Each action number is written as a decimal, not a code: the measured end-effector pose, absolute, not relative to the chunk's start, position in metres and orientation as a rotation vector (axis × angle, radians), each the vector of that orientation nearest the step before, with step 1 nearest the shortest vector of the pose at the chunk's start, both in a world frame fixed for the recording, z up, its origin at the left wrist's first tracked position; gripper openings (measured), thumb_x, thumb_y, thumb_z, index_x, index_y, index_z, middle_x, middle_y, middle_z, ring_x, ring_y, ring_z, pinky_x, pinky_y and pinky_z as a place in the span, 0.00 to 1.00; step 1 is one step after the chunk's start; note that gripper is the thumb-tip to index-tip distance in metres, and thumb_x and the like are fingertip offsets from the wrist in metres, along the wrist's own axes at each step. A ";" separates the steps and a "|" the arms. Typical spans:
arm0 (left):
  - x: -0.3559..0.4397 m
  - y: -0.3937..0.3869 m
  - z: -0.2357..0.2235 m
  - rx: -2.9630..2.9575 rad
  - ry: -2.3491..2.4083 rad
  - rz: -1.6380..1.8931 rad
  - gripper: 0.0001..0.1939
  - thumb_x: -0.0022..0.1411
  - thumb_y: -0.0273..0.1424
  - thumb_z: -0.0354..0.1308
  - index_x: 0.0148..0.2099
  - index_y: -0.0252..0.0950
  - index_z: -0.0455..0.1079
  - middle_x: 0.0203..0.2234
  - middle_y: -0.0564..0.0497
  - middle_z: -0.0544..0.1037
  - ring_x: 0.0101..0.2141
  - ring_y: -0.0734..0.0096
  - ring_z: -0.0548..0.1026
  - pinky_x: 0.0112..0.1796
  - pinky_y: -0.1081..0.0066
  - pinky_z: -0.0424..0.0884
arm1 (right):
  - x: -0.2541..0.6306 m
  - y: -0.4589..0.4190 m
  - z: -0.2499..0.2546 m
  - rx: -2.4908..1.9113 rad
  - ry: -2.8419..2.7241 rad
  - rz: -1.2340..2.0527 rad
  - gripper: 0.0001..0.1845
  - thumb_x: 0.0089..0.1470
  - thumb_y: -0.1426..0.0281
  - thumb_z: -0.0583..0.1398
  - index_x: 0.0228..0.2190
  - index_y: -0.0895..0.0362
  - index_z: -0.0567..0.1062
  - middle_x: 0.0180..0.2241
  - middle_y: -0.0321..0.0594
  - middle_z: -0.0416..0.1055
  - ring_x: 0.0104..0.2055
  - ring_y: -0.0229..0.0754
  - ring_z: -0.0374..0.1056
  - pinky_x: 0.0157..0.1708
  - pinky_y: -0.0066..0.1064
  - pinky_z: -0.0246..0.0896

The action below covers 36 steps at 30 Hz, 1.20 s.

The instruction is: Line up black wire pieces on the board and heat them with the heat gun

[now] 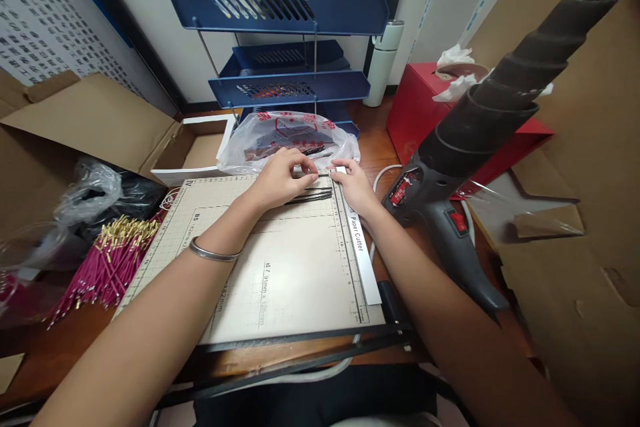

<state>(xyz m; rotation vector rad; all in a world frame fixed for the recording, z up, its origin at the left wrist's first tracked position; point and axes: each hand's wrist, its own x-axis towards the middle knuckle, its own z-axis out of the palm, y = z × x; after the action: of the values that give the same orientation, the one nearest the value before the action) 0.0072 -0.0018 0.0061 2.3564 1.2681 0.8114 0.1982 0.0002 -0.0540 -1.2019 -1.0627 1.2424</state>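
Observation:
A paper cutter board (295, 267) with printed grid lines lies before me, a white guide strip (367, 273) along its right side. Near its far edge, my left hand (283, 177) is closed in a pinch, and a thin black cord (324, 175) stretches from it toward my right hand. My right hand (353, 187) is closed at the far end of the strip, thumb and fingertips at the cord's other end; its exact grip is partly hidden. Several more black cords (313, 196) lie on the board just below my left hand.
Behind the board lie a clear plastic bag (300, 137) and a blue tiered rack (290, 87). A heat gun (450, 180) stands at right before a red box (415, 107). Crimson cords with gold tips (110, 260) and an open cardboard box (105, 120) are at left.

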 end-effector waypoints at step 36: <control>0.004 0.001 0.005 2.512 1.318 0.658 0.11 0.64 0.39 0.62 0.36 0.39 0.81 0.39 0.47 0.83 0.46 0.54 0.73 0.53 0.54 0.62 | 0.198 -0.004 -0.049 -1.152 -1.017 1.290 0.23 0.38 0.70 0.61 0.41 0.52 0.72 0.48 0.39 0.77 0.54 0.49 0.72 0.62 0.45 0.63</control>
<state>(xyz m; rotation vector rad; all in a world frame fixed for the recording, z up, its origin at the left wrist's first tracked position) 0.0037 0.0008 0.0049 2.5118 1.3177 0.6582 0.1980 -0.0036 -0.0485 -1.1524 -1.0167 1.2896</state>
